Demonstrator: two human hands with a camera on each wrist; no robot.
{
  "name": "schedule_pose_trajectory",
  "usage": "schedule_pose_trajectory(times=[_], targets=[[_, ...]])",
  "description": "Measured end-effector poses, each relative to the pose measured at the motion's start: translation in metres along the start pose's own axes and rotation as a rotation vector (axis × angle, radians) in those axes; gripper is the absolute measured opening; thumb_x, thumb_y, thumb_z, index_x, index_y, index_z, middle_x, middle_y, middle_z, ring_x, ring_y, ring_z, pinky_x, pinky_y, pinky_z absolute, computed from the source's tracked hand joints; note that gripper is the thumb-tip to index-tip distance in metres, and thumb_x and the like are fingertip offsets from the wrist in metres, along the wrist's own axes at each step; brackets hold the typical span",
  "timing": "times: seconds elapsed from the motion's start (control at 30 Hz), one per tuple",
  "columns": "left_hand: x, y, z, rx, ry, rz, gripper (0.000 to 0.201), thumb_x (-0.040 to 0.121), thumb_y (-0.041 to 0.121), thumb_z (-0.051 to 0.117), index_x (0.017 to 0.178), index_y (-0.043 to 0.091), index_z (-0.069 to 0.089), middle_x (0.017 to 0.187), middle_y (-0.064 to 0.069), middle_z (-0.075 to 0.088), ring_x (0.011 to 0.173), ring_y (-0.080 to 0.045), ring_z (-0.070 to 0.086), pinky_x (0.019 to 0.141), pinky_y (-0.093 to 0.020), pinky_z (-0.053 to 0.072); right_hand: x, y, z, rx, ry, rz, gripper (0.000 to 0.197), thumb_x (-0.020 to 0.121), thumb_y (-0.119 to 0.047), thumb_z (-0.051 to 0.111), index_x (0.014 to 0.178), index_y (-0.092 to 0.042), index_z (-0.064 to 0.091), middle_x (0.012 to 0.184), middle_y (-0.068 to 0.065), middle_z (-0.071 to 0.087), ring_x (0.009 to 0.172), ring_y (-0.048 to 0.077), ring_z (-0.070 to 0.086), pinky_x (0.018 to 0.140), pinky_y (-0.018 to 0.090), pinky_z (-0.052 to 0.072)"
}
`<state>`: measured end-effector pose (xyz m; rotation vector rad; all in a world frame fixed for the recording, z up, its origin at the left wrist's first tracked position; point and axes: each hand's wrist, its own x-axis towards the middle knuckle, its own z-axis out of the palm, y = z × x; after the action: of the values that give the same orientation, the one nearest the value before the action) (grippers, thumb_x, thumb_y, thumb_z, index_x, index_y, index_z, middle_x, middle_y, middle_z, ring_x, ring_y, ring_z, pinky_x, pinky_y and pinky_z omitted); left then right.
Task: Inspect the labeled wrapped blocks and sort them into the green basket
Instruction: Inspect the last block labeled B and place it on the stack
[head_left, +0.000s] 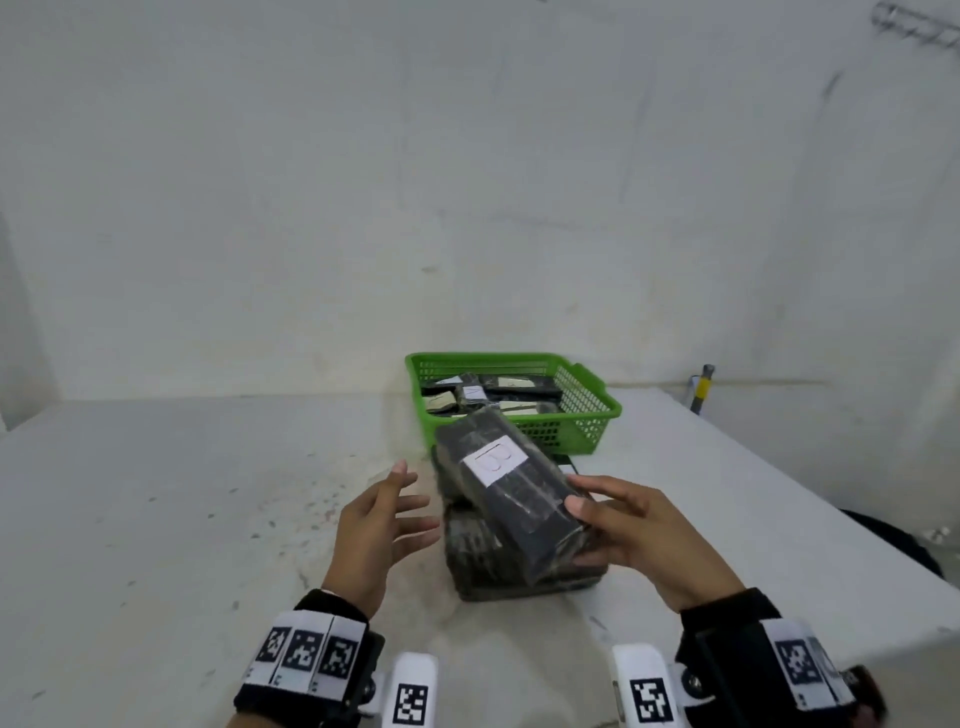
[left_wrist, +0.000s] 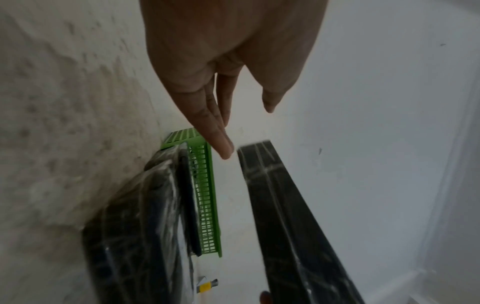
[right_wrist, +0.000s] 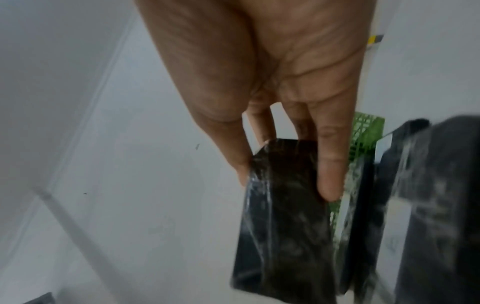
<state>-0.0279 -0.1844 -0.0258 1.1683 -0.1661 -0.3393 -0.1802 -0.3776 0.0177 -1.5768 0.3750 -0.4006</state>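
White table (head_left: 156, 519); right hand (head_left: 644, 535) grips labeled block (head_left: 511, 493); left hand (head_left: 374, 530) spread.

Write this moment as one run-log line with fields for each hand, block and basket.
right hand: grips labelled block | left hand: open, beside it | green basket: holds several blocks | stack: on table

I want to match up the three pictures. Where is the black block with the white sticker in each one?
Head: the held block is in the middle, tilted, sticker up, pinched by the right hand.
Left wrist: its dark edge runs from centre to lower right.
Right wrist: lower middle, between the fingers.
Shared landmark: the green basket behind it.
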Motion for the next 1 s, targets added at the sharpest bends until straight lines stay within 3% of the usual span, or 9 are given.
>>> schedule_pose_trajectory(times=[0.1,0.27,0.4,0.47,0.6,0.7,0.83,0.93,1.0], targets=[[0.005,-0.019,0.008,-0.008,0.051,-0.029,0.028,0.099,0.028,0.055,0.100,0.003,0.065,0.098,-0.019,0.064,0.076,-0.029,0.065,0.051,-0.024,0.057,0.009,-0.002,-0.034,0.012,0.116,0.017,0.029,0.090,-0.010,0.067,0.118,-0.006,0.067,0.100,0.020,0.074,0.082,0.028,0.071,0.064,0.032,0.061],[0.014,-0.041,0.012,-0.113,0.135,-0.107,0.027,0.099,0.026,0.054,0.104,0.001,0.061,0.090,-0.011,0.062,0.077,-0.023,0.062,0.057,-0.024,0.055,0.033,0.003,-0.084,0.008,0.299,0.071,0.028,0.092,-0.009,0.066,0.117,0.003,0.064,0.098,0.016,0.066,0.087,0.033,0.064,0.059,0.029,0.061],[0.018,-0.048,0.009,-0.192,0.176,-0.162,0.021,0.101,0.019,0.050,0.104,0.000,0.058,0.092,-0.009,0.060,0.080,-0.020,0.059,0.064,-0.027,0.052,0.053,0.022,-0.107,0.015,0.372,0.185,0.010,0.093,-0.006,0.064,0.098,0.003,0.064,0.101,0.018,0.057,0.097,0.036,0.057,0.054,0.031,0.060],[0.018,-0.049,0.007,-0.228,0.183,-0.185,0.019,0.101,0.013,0.048,0.094,0.000,0.059,0.092,-0.010,0.058,0.081,-0.020,0.057,0.057,-0.025,0.057,0.063,0.032,-0.115,0.009,0.383,0.224,0.006,0.093,-0.005,0.064,0.091,0.001,0.063,0.104,0.019,0.056,0.099,0.036,0.056,0.053,0.034,0.059],[0.020,-0.052,0.003,-0.249,0.191,-0.199,0.019,0.100,0.009,0.047,0.086,0.002,0.059,0.090,-0.011,0.057,0.080,-0.021,0.057,0.051,-0.019,0.057,0.078,0.049,-0.127,-0.028,0.362,0.271,0.012,0.092,-0.006,0.066,0.101,0.002,0.064,0.110,0.018,0.058,0.101,0.033,0.056,0.065,0.044,0.062],[0.022,-0.055,0.000,-0.240,0.188,-0.203,0.018,0.099,0.008,0.047,0.089,0.000,0.060,0.090,-0.012,0.057,0.081,-0.021,0.058,0.053,-0.020,0.058,0.086,0.061,-0.128,-0.042,0.359,0.294,0.024,0.091,-0.007,0.067,0.112,0.005,0.065,0.114,0.017,0.059,0.103,0.032,0.057,0.068,0.044,0.061],[0.025,-0.059,-0.003,-0.216,0.187,-0.199,0.018,0.099,0.007,0.047,0.090,0.000,0.061,0.091,-0.014,0.058,0.083,-0.022,0.059,0.055,-0.020,0.058,0.093,0.073,-0.127,-0.213,0.385,0.289,0.017,0.091,-0.017,0.069,0.107,-0.009,0.069,0.106,0.012,0.062,0.081,0.020,0.057,0.060,0.027,0.046],[0.026,-0.059,-0.002,-0.199,0.187,-0.193,0.018,0.100,0.007,0.046,0.091,0.000,0.061,0.093,-0.014,0.058,0.085,-0.022,0.059,0.056,-0.020,0.059,0.099,0.078,-0.128,-0.330,0.369,0.248,0.029,0.092,-0.020,0.067,0.114,-0.001,0.070,0.098,0.009,0.062,0.069,0.013,0.052,0.059,0.021,0.040],[0.026,-0.059,-0.002,-0.197,0.184,-0.191,0.019,0.100,0.007,0.046,0.091,0.000,0.061,0.093,-0.014,0.058,0.085,-0.022,0.059,0.056,-0.020,0.059,0.101,0.077,-0.128,-0.356,0.361,0.251,0.030,0.094,-0.018,0.065,0.116,0.002,0.069,0.082,0.009,0.061,0.058,0.011,0.046,0.051,0.016,0.039]])
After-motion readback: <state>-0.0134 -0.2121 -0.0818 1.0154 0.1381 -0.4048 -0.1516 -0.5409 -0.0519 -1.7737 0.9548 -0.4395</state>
